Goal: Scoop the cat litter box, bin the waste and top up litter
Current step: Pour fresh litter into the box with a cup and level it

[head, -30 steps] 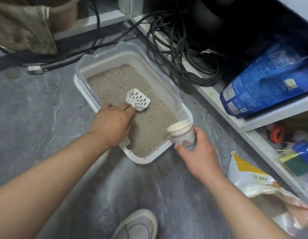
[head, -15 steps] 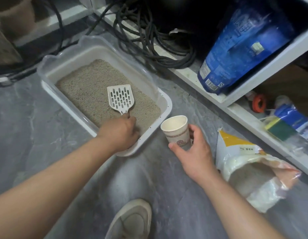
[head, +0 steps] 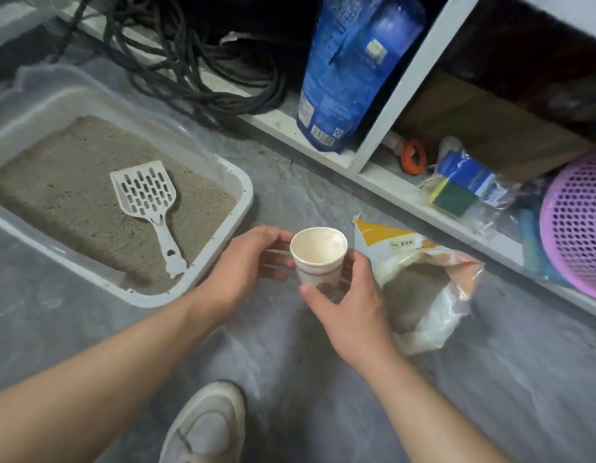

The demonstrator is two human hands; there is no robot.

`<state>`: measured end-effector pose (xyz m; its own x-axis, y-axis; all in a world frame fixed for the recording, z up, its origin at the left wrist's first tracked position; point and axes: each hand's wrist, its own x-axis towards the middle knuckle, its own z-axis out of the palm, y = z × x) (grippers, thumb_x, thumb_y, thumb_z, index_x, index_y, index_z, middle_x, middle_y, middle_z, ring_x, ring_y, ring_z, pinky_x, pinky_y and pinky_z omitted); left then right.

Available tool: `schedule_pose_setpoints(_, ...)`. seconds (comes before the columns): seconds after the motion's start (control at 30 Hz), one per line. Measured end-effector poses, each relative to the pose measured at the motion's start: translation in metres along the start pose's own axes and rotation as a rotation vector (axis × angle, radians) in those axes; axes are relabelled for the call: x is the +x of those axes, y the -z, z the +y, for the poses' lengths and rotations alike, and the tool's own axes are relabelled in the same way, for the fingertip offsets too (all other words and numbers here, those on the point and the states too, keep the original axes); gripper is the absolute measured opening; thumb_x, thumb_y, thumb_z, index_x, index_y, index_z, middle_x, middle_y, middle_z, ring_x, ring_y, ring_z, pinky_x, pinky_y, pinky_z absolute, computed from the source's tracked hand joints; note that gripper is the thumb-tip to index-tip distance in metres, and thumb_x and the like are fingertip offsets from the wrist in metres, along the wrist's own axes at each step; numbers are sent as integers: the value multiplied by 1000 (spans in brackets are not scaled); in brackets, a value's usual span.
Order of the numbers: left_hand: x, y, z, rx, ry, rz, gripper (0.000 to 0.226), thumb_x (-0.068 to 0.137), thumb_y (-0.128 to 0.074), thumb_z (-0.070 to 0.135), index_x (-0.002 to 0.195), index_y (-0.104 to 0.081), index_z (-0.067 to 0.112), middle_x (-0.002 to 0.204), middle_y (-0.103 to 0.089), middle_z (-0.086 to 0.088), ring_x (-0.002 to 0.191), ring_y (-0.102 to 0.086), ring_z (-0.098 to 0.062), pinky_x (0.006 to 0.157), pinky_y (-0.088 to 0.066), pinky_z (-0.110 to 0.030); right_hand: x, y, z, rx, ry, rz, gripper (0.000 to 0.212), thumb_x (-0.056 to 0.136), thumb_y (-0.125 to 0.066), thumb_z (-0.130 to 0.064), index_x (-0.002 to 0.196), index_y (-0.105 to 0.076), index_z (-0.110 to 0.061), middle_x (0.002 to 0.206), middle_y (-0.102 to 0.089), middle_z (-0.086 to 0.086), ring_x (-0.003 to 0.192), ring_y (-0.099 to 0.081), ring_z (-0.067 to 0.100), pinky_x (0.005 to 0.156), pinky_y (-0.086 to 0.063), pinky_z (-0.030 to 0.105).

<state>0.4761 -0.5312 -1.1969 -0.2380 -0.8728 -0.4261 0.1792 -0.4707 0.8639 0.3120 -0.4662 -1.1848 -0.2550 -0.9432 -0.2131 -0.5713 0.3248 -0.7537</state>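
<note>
A white litter box (head: 235, 208) full of grey-brown litter sits on the floor at the left. A white slotted scoop (head: 146, 198) lies flat on the litter, untouched. An empty paper cup (head: 318, 259) is held upright above the floor between both hands. My right hand (head: 348, 305) grips it from the near side with thumb and fingers curled round. My left hand (head: 243, 269) touches its left side with its fingers. Just right of the cup lies an opened yellow-and-white litter bag (head: 427, 295), its mouth facing me.
A white shelf unit (head: 387, 135) runs along the back right, with a blue bag (head: 350, 68), sponges (head: 457, 188), an orange ring and a pink basket (head: 577, 222). Coiled black cables (head: 203, 61) lie behind the box. My shoe (head: 206, 426) rests on the grey floor below.
My left hand let go of the scoop, which now lies on the litter, and moved right to the cup. The view swung right toward the litter bag.
</note>
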Motion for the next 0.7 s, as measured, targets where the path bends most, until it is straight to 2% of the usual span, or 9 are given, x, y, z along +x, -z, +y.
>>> schedule_pose_setpoints(0.1,3,-19,-10,50,-2,-91,44,87,-44,29,109,-69,1,107,-73,-19,90,-69,-31,79,-54,-43,-15,15,18,-15,-34,66,69,68,-77,-52,126,-41,-41,123,-57,-15,113,-57,9,98,-49,37)
schedule_pose_setpoints(0.17,5,-34,-15,97,9,-165,42,87,-44,27,108,-70,1,107,-73,-21,92,-70,-30,78,-54,-41,-25,27,31,-57,-64,130,66,67,-77,-53,121,-39,-45,119,-58,-15,110,-59,12,95,-50,39)
schedule_pose_setpoints(0.27,9,-61,-22,170,47,-239,34,89,-48,23,105,-71,4,106,-73,-17,89,-70,-24,76,-53,-37,-36,47,48,-167,-128,185,72,68,-79,-54,127,-43,-30,121,-61,-6,111,-59,19,94,-50,39)
schedule_pose_setpoints(0.37,18,-83,-36,366,23,-173,15,94,-56,11,103,-67,16,105,-74,-5,90,-68,-18,77,-53,-31,-35,70,63,-257,-190,225,73,71,-80,-47,130,-45,-20,124,-60,3,111,-57,25,90,-48,37)
schedule_pose_setpoints(0.43,27,-93,-45,562,-53,-166,24,90,-60,8,109,-62,23,110,-69,2,94,-66,-15,78,-53,-24,-31,82,71,-298,-243,242,64,73,-79,-44,123,-49,-19,119,-62,6,107,-58,29,85,-48,37)
schedule_pose_setpoints(0.53,37,-107,-51,761,-121,-225,49,87,-67,17,135,-55,20,124,-57,6,114,-58,-13,88,-44,-18,-22,89,77,-387,-284,226,58,76,-75,-47,119,-51,-16,113,-65,9,103,-61,33,79,-50,39)
schedule_pose_setpoints(0.63,40,-119,-53,868,-159,-267,64,87,-69,24,147,-47,18,137,-56,-2,127,-53,-15,96,-37,-17,-3,87,74,-465,-306,205,60,79,-72,-43,123,-47,-11,115,-64,15,102,-62,37,75,-49,38)
schedule_pose_setpoints(0.7,40,-125,-53,898,-178,-291,63,90,-67,23,148,-44,15,142,-56,-5,128,-53,-18,92,-33,-12,11,86,70,-507,-367,183,56,79,-71,-42,119,-48,-10,113,-64,16,101,-63,37,74,-49,38)
